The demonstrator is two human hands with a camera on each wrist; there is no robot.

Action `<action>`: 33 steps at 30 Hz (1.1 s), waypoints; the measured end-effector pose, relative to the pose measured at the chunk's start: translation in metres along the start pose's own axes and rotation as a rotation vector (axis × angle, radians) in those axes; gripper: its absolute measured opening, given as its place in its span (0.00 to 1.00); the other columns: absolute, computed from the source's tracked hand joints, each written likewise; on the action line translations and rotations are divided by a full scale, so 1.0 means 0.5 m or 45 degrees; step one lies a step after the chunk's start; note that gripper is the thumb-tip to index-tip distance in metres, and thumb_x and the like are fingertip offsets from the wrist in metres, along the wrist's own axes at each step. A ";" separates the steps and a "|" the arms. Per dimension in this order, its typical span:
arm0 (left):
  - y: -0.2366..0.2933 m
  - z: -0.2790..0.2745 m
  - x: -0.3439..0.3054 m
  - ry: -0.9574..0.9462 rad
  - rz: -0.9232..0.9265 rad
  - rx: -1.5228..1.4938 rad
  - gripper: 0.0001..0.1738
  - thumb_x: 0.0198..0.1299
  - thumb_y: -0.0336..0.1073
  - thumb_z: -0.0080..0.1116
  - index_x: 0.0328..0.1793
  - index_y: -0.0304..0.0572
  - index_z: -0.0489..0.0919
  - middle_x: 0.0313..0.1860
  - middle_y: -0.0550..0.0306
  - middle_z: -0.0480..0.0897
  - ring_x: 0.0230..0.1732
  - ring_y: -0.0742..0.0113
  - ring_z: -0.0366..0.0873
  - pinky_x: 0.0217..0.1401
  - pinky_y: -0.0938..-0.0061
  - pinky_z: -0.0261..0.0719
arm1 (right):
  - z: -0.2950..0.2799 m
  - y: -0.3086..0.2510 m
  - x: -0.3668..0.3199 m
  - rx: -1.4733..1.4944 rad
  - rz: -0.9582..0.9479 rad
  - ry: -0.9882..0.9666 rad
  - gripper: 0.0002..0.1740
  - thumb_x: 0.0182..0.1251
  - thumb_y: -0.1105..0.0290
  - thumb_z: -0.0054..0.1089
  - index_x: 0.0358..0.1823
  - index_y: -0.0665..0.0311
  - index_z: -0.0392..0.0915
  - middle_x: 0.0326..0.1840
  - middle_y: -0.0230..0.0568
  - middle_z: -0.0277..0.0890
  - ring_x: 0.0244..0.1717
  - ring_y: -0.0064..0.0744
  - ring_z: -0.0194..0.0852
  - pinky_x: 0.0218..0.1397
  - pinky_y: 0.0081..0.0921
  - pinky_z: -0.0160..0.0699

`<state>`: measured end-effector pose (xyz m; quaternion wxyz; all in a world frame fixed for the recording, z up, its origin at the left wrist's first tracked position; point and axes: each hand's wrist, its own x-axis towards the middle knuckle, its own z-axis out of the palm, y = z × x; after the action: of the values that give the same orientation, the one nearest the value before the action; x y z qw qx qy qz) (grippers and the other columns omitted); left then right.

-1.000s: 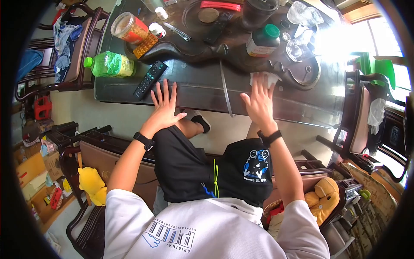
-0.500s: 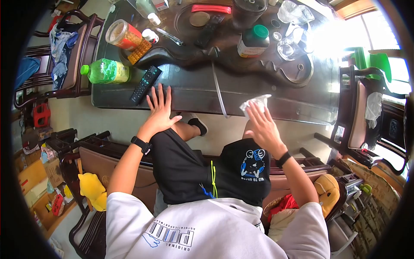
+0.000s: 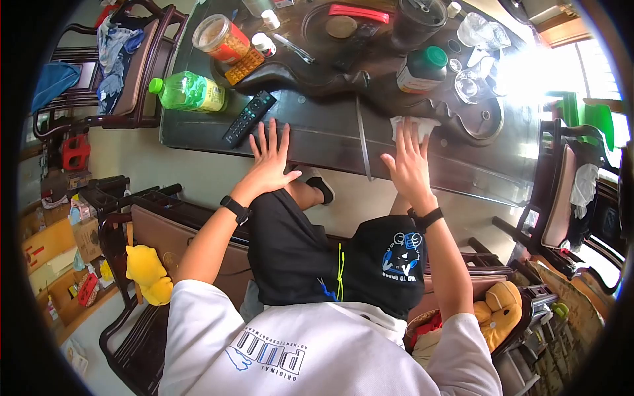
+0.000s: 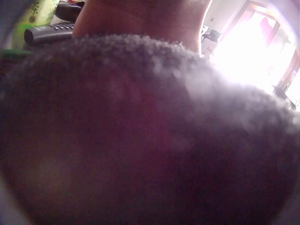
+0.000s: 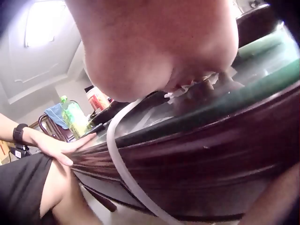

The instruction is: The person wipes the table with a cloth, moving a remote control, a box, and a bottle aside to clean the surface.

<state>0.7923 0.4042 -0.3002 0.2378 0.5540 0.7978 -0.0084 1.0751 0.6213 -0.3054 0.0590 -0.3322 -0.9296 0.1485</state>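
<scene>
In the head view a white tissue point(image 3: 422, 125) lies on the dark glossy table point(image 3: 317, 135), and the right hand point(image 3: 411, 168) rests on it with straight fingers. The left hand point(image 3: 269, 165) touches the table's front edge, fingers spread, beside a black remote point(image 3: 249, 119). Crumpled tissue point(image 5: 174, 96) shows under the right hand point(image 5: 154, 51) in the right wrist view, where the left hand point(image 5: 58, 147) is at the table edge. Dark fabric fills most of the left wrist view, with the left wrist point(image 4: 140, 18) above it.
A green bottle point(image 3: 191, 92), an orange-labelled jar point(image 3: 224, 41) and a green-capped bottle point(image 3: 422, 69) stand on the table. A carved tray point(image 3: 317, 80) holds another remote, a dark container and clear plastic pieces. A pale strip point(image 3: 363, 142) hangs over the front edge.
The right hand drew the tissue back to the front edge half a second ago; now both are farther forward on the table again. The left hand stays beside the remote. The head view has shifted.
</scene>
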 end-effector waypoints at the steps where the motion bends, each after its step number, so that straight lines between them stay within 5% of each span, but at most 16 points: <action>1: -0.001 0.002 0.000 0.010 0.008 -0.004 0.70 0.56 0.54 0.73 0.88 0.39 0.31 0.85 0.26 0.23 0.84 0.22 0.15 0.79 0.24 0.22 | -0.002 -0.006 -0.005 0.025 -0.044 -0.027 0.47 0.74 0.45 0.53 0.82 0.71 0.52 0.87 0.57 0.44 0.87 0.58 0.39 0.85 0.61 0.38; 14: -0.003 0.004 0.001 0.031 0.020 -0.024 0.71 0.53 0.50 0.75 0.88 0.42 0.32 0.86 0.27 0.23 0.84 0.22 0.15 0.78 0.24 0.22 | -0.101 0.022 -0.132 -0.005 -0.335 -0.434 0.46 0.68 0.51 0.61 0.81 0.67 0.57 0.87 0.48 0.49 0.87 0.44 0.43 0.88 0.48 0.41; 22: -0.005 0.003 -0.001 0.054 0.050 -0.024 0.70 0.53 0.48 0.75 0.88 0.39 0.33 0.85 0.24 0.26 0.84 0.19 0.18 0.77 0.21 0.24 | -0.067 0.070 -0.075 -0.033 -0.124 -0.189 0.44 0.73 0.53 0.58 0.82 0.67 0.54 0.87 0.51 0.49 0.86 0.52 0.44 0.87 0.52 0.40; 33: -0.003 0.001 0.003 0.015 0.027 -0.032 0.71 0.52 0.43 0.76 0.88 0.42 0.31 0.86 0.27 0.23 0.84 0.21 0.17 0.79 0.23 0.23 | 0.001 -0.024 0.077 -0.014 -0.204 0.079 0.50 0.73 0.40 0.52 0.79 0.78 0.53 0.79 0.66 0.56 0.83 0.62 0.47 0.86 0.59 0.37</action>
<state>0.7908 0.4047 -0.3018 0.2399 0.5594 0.7934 0.0075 1.0382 0.6369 -0.3019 0.0977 -0.2613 -0.9517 0.1280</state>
